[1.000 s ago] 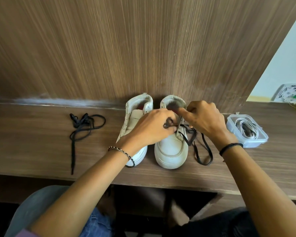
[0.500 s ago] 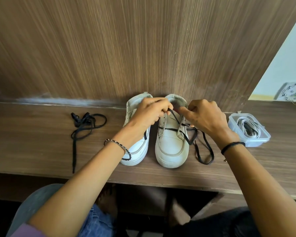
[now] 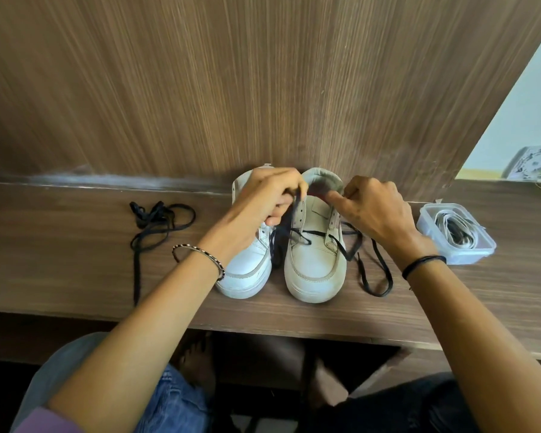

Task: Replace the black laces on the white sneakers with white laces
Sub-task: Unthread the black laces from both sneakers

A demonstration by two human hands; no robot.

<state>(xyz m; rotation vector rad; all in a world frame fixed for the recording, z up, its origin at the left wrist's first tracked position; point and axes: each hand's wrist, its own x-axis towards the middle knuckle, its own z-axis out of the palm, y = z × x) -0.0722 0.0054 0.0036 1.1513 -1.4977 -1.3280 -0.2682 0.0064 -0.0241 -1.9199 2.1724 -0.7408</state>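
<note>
The flat black lace [image 3: 313, 233] crosses only the lowest eyelets of the matte off-white sneaker [image 3: 313, 270], which stands on the wood-grain tabletop [image 3: 60, 251]. The left hand [image 3: 263, 201] pinches one strand of it. The right hand [image 3: 375, 210] curls at the opposite eyelet flap, its grip hidden. A second sneaker [image 3: 250, 270] touches alongside, a tangled loose lace [image 3: 156, 220] lies left, and coiled white laces [image 3: 453, 232] fill a clear plastic tub [image 3: 481, 254] on the right.

The sneakers [image 3: 313, 270] stood side by side on the tabletop [image 3: 75, 260], just before the wall panel [image 3: 263, 89]. Left of the sneakers lay a loose lace [image 3: 156, 223]; right of them, a container [image 3: 456, 259] holding laces [image 3: 456, 232].
</note>
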